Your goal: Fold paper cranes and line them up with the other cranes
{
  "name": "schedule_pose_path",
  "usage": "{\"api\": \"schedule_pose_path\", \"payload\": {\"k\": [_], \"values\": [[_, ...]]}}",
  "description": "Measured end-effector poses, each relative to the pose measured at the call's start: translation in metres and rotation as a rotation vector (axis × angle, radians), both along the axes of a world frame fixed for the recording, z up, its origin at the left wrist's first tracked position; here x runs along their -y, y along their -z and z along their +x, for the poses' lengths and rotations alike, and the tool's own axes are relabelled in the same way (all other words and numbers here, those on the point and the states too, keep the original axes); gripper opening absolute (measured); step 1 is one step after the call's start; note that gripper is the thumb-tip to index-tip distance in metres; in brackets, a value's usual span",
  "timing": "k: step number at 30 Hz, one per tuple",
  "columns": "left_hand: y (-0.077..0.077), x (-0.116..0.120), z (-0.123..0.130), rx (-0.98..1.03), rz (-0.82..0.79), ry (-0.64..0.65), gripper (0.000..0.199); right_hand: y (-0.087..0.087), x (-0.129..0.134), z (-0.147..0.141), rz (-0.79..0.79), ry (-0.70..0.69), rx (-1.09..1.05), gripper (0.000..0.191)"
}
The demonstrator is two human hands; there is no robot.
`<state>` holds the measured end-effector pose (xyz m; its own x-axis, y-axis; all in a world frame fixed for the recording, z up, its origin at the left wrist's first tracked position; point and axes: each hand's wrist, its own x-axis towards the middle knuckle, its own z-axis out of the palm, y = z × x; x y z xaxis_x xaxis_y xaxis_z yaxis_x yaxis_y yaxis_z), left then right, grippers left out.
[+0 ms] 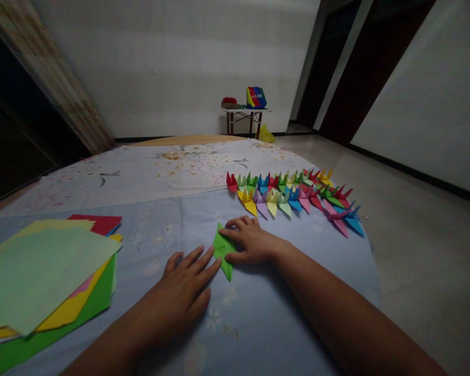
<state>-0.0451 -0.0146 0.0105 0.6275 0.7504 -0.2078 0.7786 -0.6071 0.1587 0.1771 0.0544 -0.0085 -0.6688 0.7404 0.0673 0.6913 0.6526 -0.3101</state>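
A green folded paper [224,251], shaped like a narrow diamond, lies flat on the cloth between my hands. My left hand [191,279] rests palm down with fingers spread, its fingertips touching the paper's left edge. From the right, my right hand [247,241] lies over the paper's right side, thumb and fingers apart and pressing on it. Part of the paper is hidden under the right fingers. Beyond my right hand stand rows of folded paper cranes [272,201] in many colours.
On the left lies a stack of loose coloured paper sheets [50,266]. A flowered blue and white cloth [152,240] covers the round table. Farther off, a small folding table [246,110] by the wall carries a colourful bag [256,97]; a yellow plastic bag [266,133] sits beneath.
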Motion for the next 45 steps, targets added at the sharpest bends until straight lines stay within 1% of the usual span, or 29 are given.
{"api": "schedule_pose_path", "payload": {"k": [4,7,12,18,23,28,30,32,34,37,38,41,45], "values": [[0.001,0.0,0.0,0.003,0.022,0.005,0.053,-0.001,-0.002,0.003,-0.013,0.013,-0.066,0.066],[0.004,-0.001,-0.001,0.004,0.038,0.007,0.054,0.0,-0.004,0.006,-0.035,0.021,-0.117,0.06],[0.005,0.0,0.0,0.012,0.058,0.017,0.054,0.003,-0.005,0.007,-0.026,0.019,-0.106,0.052],[0.0,0.004,0.003,0.053,0.074,0.042,0.053,0.001,-0.004,0.005,-0.032,0.023,-0.076,0.051],[-0.007,0.005,0.005,0.038,0.023,0.065,0.059,0.002,-0.005,0.005,-0.032,0.024,-0.07,0.052],[-0.013,0.006,0.002,0.046,-0.036,0.103,0.063,0.001,-0.004,0.005,-0.03,0.023,-0.067,0.052],[-0.015,0.007,0.0,0.06,-0.059,0.138,0.059,0.0,-0.004,0.005,-0.033,0.023,-0.066,0.052],[-0.014,0.006,0.0,0.08,-0.038,0.148,0.048,-0.001,-0.003,0.004,-0.036,0.025,-0.066,0.051],[-0.012,0.004,0.003,0.107,0.041,0.096,0.038,0.0,-0.003,0.004,-0.034,0.024,-0.067,0.051],[-0.002,0.001,0.011,0.144,0.198,-0.05,0.037,0.002,-0.004,0.004,-0.014,0.027,-0.079,0.052],[0.002,0.001,0.014,0.158,0.231,-0.072,0.038,0.003,-0.004,0.004,-0.009,0.029,-0.086,0.051],[0.011,0.004,0.022,0.149,0.257,-0.078,0.04,0.003,-0.004,0.004,-0.003,0.04,-0.116,0.046],[0.017,0.009,0.028,0.103,0.254,-0.09,0.042,0.0,-0.002,0.001,0.061,0.055,-0.161,0.038]]}}
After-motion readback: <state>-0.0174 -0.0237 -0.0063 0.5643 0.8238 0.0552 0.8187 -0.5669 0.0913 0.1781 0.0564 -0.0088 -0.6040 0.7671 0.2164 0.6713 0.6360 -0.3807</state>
